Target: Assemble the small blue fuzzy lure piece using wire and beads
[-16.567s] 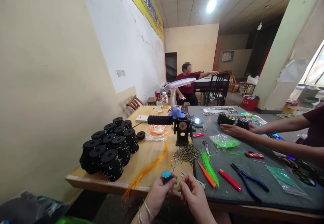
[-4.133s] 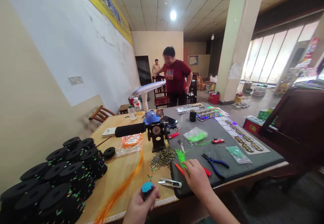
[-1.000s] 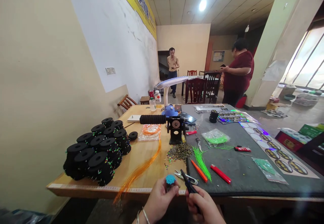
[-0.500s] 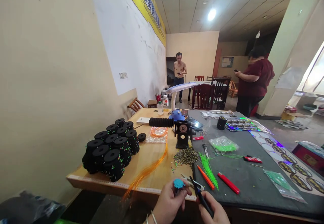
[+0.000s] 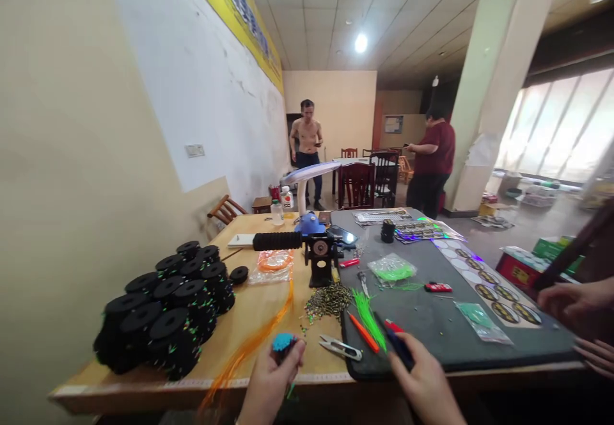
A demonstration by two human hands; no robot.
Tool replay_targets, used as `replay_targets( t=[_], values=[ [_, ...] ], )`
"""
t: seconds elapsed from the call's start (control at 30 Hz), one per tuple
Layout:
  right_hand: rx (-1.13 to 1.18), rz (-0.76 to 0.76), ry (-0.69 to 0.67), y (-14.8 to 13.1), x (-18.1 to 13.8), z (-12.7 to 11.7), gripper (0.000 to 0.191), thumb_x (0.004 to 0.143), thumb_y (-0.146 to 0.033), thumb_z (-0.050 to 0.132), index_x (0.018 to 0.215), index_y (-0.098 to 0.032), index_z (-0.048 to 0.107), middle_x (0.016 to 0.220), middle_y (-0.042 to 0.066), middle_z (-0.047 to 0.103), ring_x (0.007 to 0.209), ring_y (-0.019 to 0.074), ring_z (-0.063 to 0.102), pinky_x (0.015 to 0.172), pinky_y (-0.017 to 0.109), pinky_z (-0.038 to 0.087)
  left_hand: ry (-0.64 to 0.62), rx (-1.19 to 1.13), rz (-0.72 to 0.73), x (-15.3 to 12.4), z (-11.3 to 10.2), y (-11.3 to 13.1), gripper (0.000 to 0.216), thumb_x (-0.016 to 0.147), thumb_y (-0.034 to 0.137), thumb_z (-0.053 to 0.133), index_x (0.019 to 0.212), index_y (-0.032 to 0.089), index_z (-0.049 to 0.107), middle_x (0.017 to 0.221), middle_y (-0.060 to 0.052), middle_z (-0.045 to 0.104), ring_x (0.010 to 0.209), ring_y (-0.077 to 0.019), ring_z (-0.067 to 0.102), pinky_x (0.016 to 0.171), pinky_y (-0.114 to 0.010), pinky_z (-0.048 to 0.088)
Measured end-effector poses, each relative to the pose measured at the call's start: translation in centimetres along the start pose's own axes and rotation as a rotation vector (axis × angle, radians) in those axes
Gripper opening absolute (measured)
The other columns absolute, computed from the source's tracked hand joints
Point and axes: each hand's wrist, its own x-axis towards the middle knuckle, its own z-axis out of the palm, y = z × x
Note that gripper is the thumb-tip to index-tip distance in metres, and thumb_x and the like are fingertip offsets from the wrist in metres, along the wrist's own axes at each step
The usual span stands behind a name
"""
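My left hand (image 5: 273, 374) is closed around a small bundle with a bright blue, bumpy top (image 5: 284, 342); green bits poke out below the fingers. At the dark mat's front edge, my right hand (image 5: 425, 377) grips a slim dark tool (image 5: 400, 348), its far end pointing forward and left; its exact kind is not clear. Between the hands lie silver thread snips (image 5: 340, 347), and an orange pen-like tool (image 5: 364, 332) rests beside green strands (image 5: 368, 316). Behind them is a heap of small metallic pieces (image 5: 330, 300). A red tool (image 5: 394, 326) is partly hidden by the dark one.
Black foam spools (image 5: 167, 326) stand stacked at left, with orange strands (image 5: 268, 322) nearby. A black clamp device (image 5: 320, 262) and a lamp (image 5: 307, 220) stand behind. Another person's hands (image 5: 575, 303) appear at right. Label sheets (image 5: 489, 278) lie on the mat.
My hands have moved apart, the left carrying the blue-topped bundle away from the dark tool. The snips now lie on the table. The view has turned right; another person's hands have appeared.
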Motion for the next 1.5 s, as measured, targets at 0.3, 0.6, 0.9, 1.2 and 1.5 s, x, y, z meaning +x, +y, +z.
replay_targets(
  t=[0.3, 0.6, 0.9, 1.2, 1.5],
  values=[
    [-0.519, 0.071, -0.073, 11.6, 7.3, -2.0, 0.053, 0.075, -0.049, 0.042, 0.103, -0.011, 0.065, 0.095, 0.018, 0.071, 0.089, 0.0327, 0.067, 0.080, 0.040, 0.051, 0.334, -0.211, 0.212, 7.3, -4.5, 5.3, 0.046, 0.046, 0.045, 0.085, 0.066, 0.010, 0.063, 0.061, -0.002, 0.065, 0.037, 0.0005, 0.030, 0.035, -0.014, 0.016],
    [-0.789, 0.026, -0.015, 6.8, 6.6, -1.0, 0.038, 0.086, -0.031, 0.044, 0.113, -0.011, 0.063, 0.108, 0.015, 0.066, 0.099, 0.0295, 0.061, 0.083, 0.038, 0.046, 0.355, -0.307, 0.184, 8.7, -4.7, 6.2, 0.049, 0.037, 0.039, 0.088, 0.069, 0.010, 0.064, 0.053, 0.003, 0.061, 0.036, 0.0012, 0.030, 0.034, -0.012, 0.016],
    [-0.769, 0.040, 0.010, 6.5, 5.9, -1.1, 0.033, 0.089, -0.031, 0.047, 0.111, -0.013, 0.064, 0.110, 0.012, 0.066, 0.101, 0.0277, 0.058, 0.080, 0.036, 0.045, 0.317, -0.346, -0.003, 3.1, -2.6, 4.1, 0.049, 0.033, 0.037, 0.090, 0.069, 0.010, 0.069, 0.054, 0.000, 0.063, 0.040, -0.0010, 0.036, 0.035, -0.011, 0.024],
    [-0.600, -0.165, 0.192, 7.2, 5.1, -0.8, 0.032, 0.088, -0.035, 0.049, 0.104, -0.013, 0.065, 0.107, 0.014, 0.067, 0.104, 0.0295, 0.057, 0.086, 0.041, 0.045, 0.288, -0.343, -0.054, 1.0, -1.6, 3.2, 0.048, 0.034, 0.036, 0.091, 0.070, 0.011, 0.071, 0.055, 0.000, 0.063, 0.041, -0.0017, 0.037, 0.035, -0.010, 0.026],
    [-0.367, -0.423, 0.268, 4.6, 4.4, -0.6, 0.025, 0.090, -0.032, 0.048, 0.102, -0.017, 0.064, 0.102, 0.012, 0.068, 0.102, 0.0255, 0.059, 0.092, 0.042, 0.047, 0.316, -0.420, -0.059, 2.0, -2.1, 3.8, 0.046, 0.033, 0.032, 0.091, 0.068, 0.011, 0.070, 0.054, 0.001, 0.063, 0.039, 0.0000, 0.036, 0.034, -0.009, 0.027]
  ],
)
